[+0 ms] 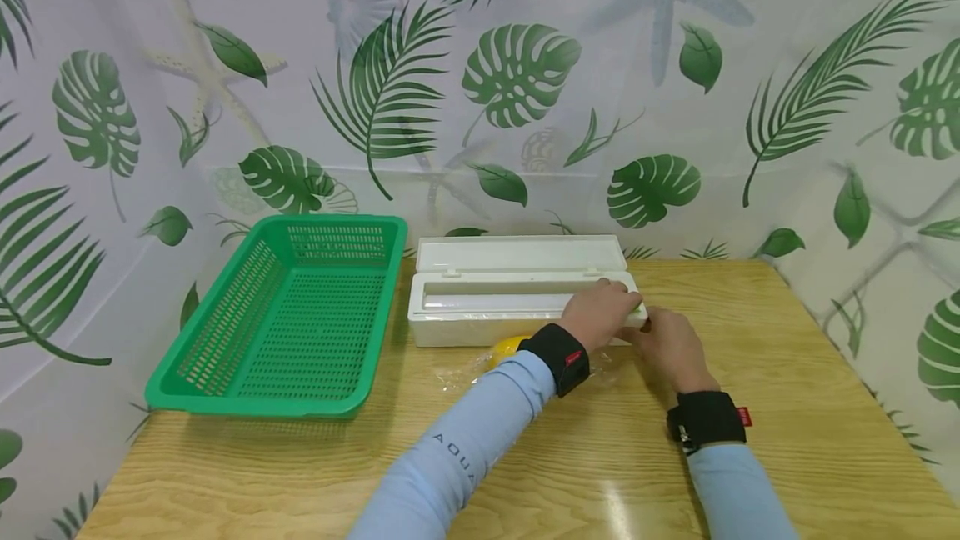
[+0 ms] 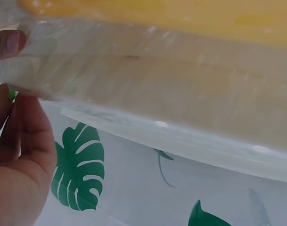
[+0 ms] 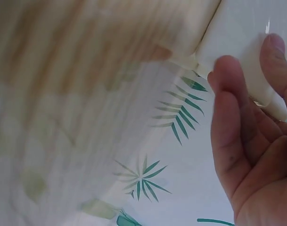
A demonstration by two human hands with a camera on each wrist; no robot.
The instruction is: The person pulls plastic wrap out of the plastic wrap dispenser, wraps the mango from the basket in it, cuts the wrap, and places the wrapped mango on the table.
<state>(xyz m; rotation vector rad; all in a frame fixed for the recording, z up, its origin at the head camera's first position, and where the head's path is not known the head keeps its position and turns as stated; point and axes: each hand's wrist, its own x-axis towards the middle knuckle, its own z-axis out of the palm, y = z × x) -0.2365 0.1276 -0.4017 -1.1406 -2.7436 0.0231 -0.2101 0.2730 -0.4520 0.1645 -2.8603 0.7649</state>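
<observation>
A long white cling film dispenser box (image 1: pixel 480 332) lies on the table with its lid (image 1: pixel 517 255) raised. Inside shows a pale film roll (image 1: pixel 495 302). Clear film (image 2: pixel 101 70) hangs down the box front. In front of it, a yellow object (image 1: pixel 507 350) lies under crinkled film, partly hidden by the left forearm. My left hand (image 1: pixel 596 312) reaches over the box's right end, fingers pinching near a small green slide cutter (image 1: pixel 638 308). My right hand (image 1: pixel 671 344) grips the same end from the side, thumb (image 3: pixel 275 52) and curled fingers (image 3: pixel 228 108) at its corner.
A green perforated plastic basket (image 1: pixel 360 402) stands to the left of the box, on the wooden table (image 1: pixel 750 340). Behind runs a white cloth backdrop (image 1: pixel 525 198) printed with leaves.
</observation>
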